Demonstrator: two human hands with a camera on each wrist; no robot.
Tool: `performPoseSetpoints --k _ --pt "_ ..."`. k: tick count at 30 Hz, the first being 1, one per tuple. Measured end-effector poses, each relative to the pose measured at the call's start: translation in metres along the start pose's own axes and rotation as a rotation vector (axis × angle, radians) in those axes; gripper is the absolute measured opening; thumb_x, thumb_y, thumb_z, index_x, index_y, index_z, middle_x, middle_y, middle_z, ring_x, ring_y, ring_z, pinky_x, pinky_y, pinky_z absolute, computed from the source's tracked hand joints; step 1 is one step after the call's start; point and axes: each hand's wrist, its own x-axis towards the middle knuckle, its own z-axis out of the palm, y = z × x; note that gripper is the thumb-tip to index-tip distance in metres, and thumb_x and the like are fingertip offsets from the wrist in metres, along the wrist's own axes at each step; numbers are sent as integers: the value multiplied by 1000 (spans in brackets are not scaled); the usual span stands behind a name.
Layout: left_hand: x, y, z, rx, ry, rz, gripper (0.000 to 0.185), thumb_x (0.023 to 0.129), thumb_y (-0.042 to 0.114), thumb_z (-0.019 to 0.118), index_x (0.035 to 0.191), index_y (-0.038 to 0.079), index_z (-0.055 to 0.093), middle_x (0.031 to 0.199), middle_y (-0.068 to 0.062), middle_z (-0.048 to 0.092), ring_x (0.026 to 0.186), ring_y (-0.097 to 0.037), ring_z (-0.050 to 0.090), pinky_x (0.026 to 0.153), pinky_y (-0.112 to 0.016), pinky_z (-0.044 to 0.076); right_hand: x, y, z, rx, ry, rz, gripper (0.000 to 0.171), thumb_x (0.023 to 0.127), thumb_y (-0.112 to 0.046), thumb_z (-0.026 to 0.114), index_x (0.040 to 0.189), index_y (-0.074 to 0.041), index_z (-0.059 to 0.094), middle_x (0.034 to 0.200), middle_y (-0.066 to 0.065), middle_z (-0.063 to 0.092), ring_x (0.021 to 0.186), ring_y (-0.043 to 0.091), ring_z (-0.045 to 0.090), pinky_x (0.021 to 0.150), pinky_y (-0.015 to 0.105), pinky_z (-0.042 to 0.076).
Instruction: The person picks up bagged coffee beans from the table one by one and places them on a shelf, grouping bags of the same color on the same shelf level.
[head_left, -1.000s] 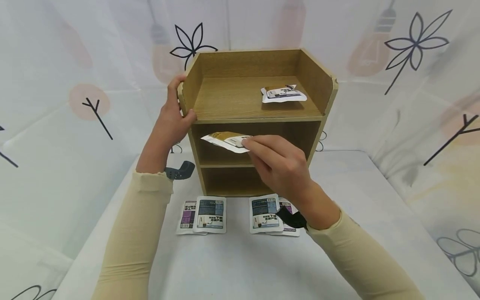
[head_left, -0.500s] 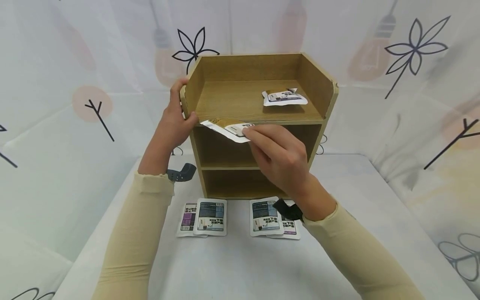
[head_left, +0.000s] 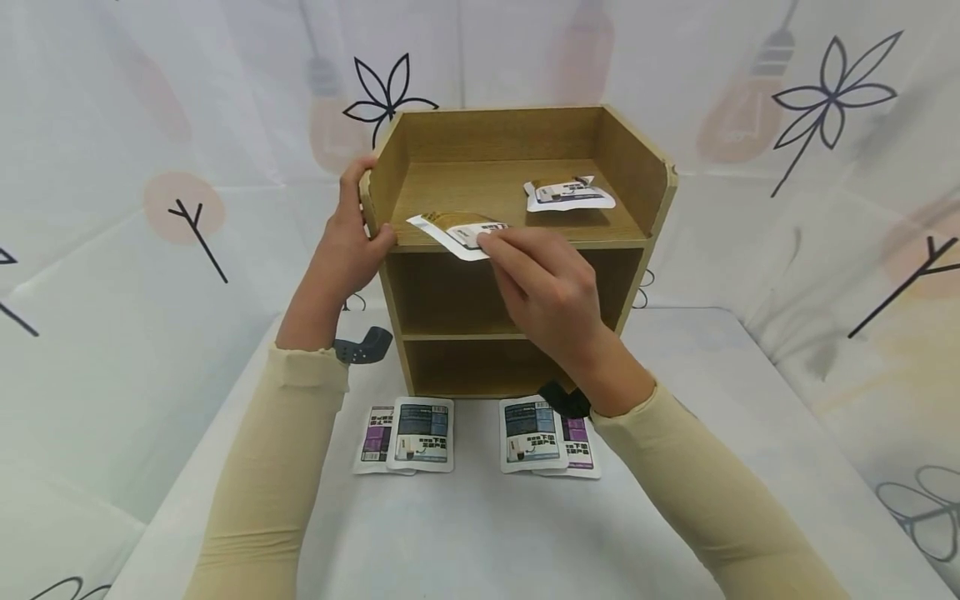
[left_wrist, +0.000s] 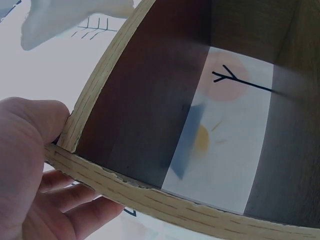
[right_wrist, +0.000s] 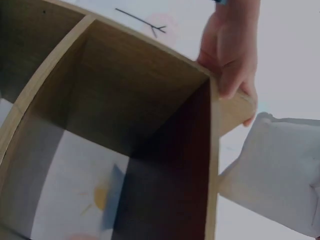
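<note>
A small wooden shelf unit stands on the table. My left hand grips its upper left side, thumb at the front edge and fingers behind the side wall. The left wrist view shows that hand around the corner of the boards. My right hand pinches the right end of a white and gold pouch, held tilted at the front edge of the top board. In the right wrist view the pouch's pale underside shows. Another pouch lies on the top board, to the right.
Before the shelf lie two overlapping pairs of flat pouches: a blue one over a purple one on the left, and a blue one over a purple one on the right. Patterned cloth hangs behind.
My right hand has risen with the pouch, from in front of the middle compartment to the level of the top board. My left hand keeps its grip on the shelf.
</note>
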Motion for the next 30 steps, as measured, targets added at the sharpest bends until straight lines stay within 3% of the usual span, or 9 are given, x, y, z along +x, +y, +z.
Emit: performPoseSetpoints --k 6,15,23,30 --pt "0 2 1 1 -10 -16 74 93 13 47 142 51 7 146 -16 36 119 -34 52 92 -53 51 -3 6 10 -60 -9 1 16 85 0 68 100 -2 74 90 14 69 84 27 66 77 38 57" --pt "0 3 2 3 -11 -17 74 93 13 47 142 51 7 147 -15 34 120 -36 50 94 -54 50 -9 12 22 -147 -114 -10 18 87 -4 66 102 -4 75 95 13 71 86 28 67 78 39 55" --pt "-1 4 2 9 -14 -24 74 93 13 47 141 51 6 148 -14 33 120 -36 50 95 -55 49 -3 12 33 -249 -258 50 20 92 -14 62 107 -11 74 101 9 71 95 27 64 86 41 49" --pt "-2 4 2 25 -15 -29 76 93 14 48 141 53 5 149 -12 32 123 -35 49 98 -53 48 3 15 41 -241 -413 127 24 95 -17 58 115 -13 71 111 10 68 103 29 63 90 41 50"
